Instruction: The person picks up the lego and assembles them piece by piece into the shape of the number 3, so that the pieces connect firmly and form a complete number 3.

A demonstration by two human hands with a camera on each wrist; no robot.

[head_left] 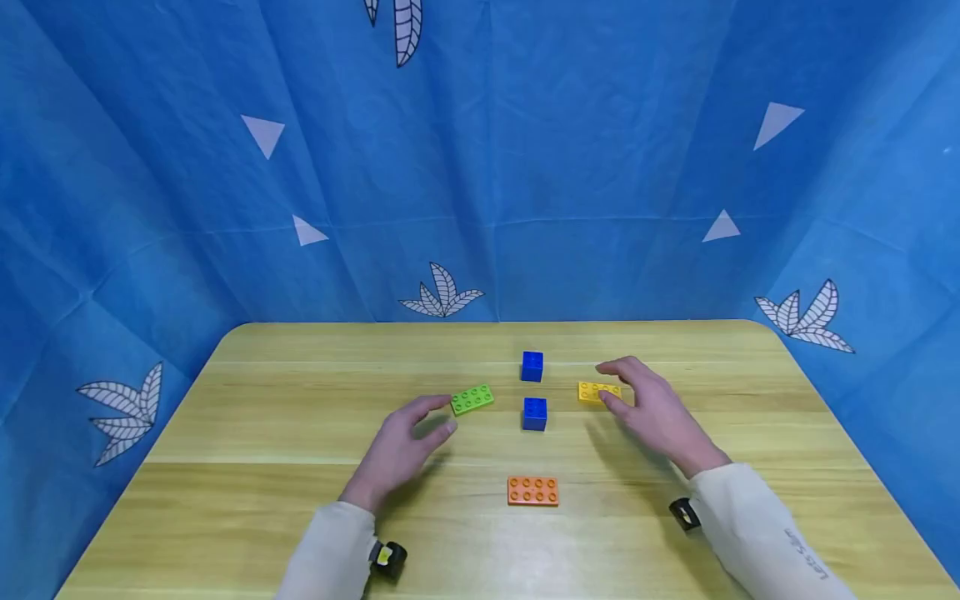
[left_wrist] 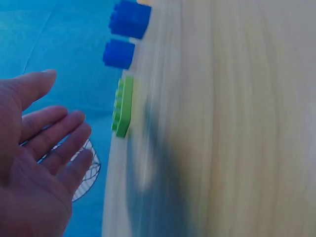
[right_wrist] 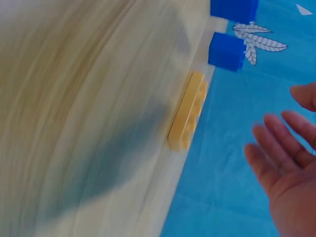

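Note:
My left hand point(head_left: 400, 450) hovers just short of a flat green block point(head_left: 472, 400) with studs on top; in the left wrist view its fingers are loosely bent and apart from the green block point(left_wrist: 123, 106). Over on the right, my right hand point(head_left: 660, 412) is above a flat yellow block point(head_left: 590, 391), thumb and fingers spread, partly covering it. The right wrist view has that yellow block point(right_wrist: 187, 112) lying on the table, apart from the fingers. Two blue blocks, one farther point(head_left: 532, 366) and one nearer point(head_left: 535, 414), stand between the hands.
An orange studded block point(head_left: 533, 491) lies nearer to me on the wooden table point(head_left: 225, 500). Behind the table's far edge hangs a blue curtain point(head_left: 570, 167), which also runs along both sides.

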